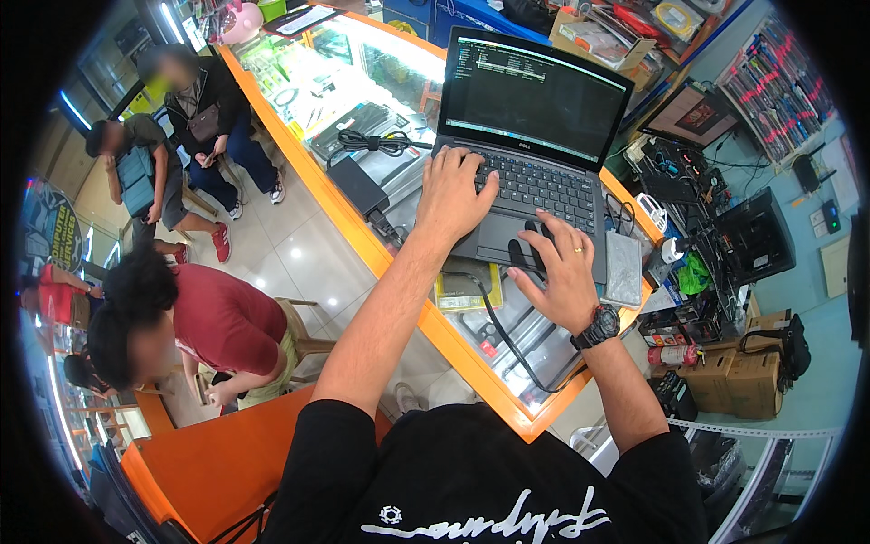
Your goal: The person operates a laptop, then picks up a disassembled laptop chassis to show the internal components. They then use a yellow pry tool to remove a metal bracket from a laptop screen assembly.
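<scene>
An open black laptop (536,118) stands on a glass display counter (381,240) with an orange edge, its screen lit with a dark window. My left hand (456,195) lies over the left side of the keyboard, fingers spread on the keys. My right hand (560,272), with a ring and a black wristwatch (598,326), hovers over or rests at the touchpad, fingers apart; contact cannot be made out. Neither hand holds anything. Left of the laptop lies a black power adapter (358,185) with a coiled cable (385,142).
A clear-cased flat item (623,269) lies right of the laptop. A black cable (507,340) loops over the counter's near end. Monitors (752,236), cartons (729,381) and clutter fill the right side. Left of the counter are seated people (204,118) and a person in a red shirt (227,317).
</scene>
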{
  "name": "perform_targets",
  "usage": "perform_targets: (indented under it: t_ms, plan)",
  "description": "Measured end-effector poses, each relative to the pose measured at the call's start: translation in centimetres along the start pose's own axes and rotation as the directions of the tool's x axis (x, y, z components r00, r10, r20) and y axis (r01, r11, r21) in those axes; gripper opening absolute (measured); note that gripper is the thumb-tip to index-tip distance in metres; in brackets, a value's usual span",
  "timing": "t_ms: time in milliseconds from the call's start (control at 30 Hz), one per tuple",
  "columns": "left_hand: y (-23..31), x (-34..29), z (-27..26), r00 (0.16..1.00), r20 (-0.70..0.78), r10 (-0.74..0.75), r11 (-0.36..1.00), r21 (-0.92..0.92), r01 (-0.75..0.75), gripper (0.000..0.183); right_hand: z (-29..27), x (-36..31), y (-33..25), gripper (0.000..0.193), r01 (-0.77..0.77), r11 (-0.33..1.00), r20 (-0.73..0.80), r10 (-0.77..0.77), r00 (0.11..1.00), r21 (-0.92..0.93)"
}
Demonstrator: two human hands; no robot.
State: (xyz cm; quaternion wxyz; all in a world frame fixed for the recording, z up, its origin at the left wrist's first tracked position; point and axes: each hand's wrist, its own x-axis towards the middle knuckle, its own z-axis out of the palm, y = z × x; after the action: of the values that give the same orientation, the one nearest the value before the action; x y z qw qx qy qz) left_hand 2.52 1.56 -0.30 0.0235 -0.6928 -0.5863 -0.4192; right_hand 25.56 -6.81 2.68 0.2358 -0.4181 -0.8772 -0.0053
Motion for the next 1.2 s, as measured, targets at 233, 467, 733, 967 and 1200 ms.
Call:
perform_targets:
  t_ms: [233, 467, 733, 967, 1200]
  plan:
    - [0.01, 0.02, -0.05, 1.0, -0.015, 0.002, 1.0, -0.005, -0.002, 0.037, -0.08, 0.01, 0.01, 0.054, 0.006, 1.0, 0.005, -0.006, 1.0, -0.003]
    - [0.04, 0.42, -0.52, 0.998, -0.005, -0.06, 0.983, -0.175, 0.058, 0.036, -0.13, 0.08, -0.11, 0.054, 0.003, 1.0, 0.005, -0.003, 1.0, -0.006]
    - [0.08, 0.36, -0.52, 0.998, -0.008, -0.059, 0.986, -0.159, 0.057, 0.036, -0.16, 0.06, -0.04, 0.053, 0.0, 1.0, 0.022, 0.0, 1.0, -0.01]
    - [0.11, 0.23, -0.45, 0.999, -0.048, -0.023, 0.996, -0.091, 0.019, 0.031, -0.31, 0.15, -0.37, 0.054, 0.008, 0.998, 0.051, -0.005, 0.999, -0.058]
    - [0.11, 0.19, -0.52, 0.999, -0.038, -0.024, 0.996, -0.085, 0.021, 0.032, -0.16, 0.16, -0.43, 0.054, -0.007, 0.998, 0.064, 0.011, 0.998, -0.063]
